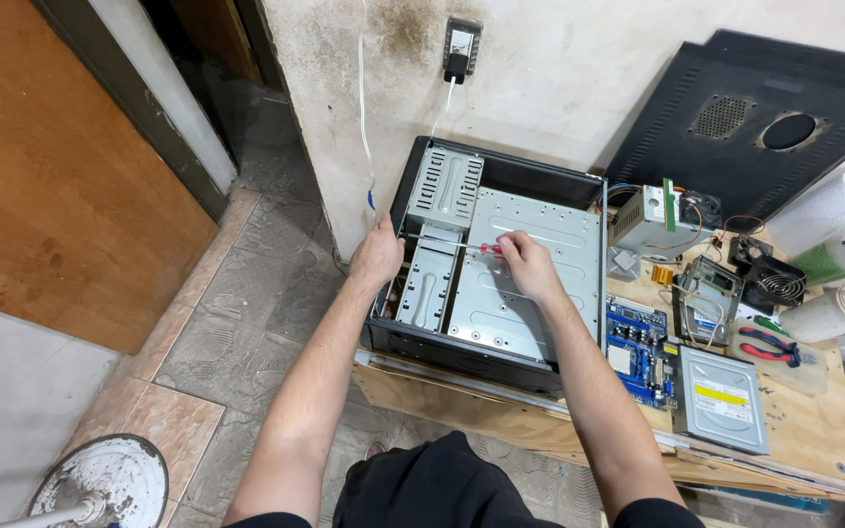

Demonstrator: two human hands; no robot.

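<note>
An open black computer case (501, 264) is lying on its side at the left end of a plywood workbench (804, 430), its side panel (765, 117) off and leaning against the wall behind. The case is looking largely stripped: bare grey metal is showing inside, while a power supply (649, 220), a blue motherboard (638, 347), a grey optical drive (721, 399) bearing a yellow rectangular label on its top face, a smaller drive (708, 293) and a black fan (775, 282) are lying out on the bench to the right. Judging from this, the dismantling is appearing well advanced, with the drive cage (432, 249) at the case's left end being what remains. The left hand (377, 256) is curling closed over the case's left edge beside that cage, steadying it. The right hand (525, 264) is closing its fingers round a red-handled screwdriver (462, 246), whose shaft is running leftwards to the cage. Red-handled pliers (770, 345) are resting near the bench's right end, beside a white paper roll (828, 210).
</note>
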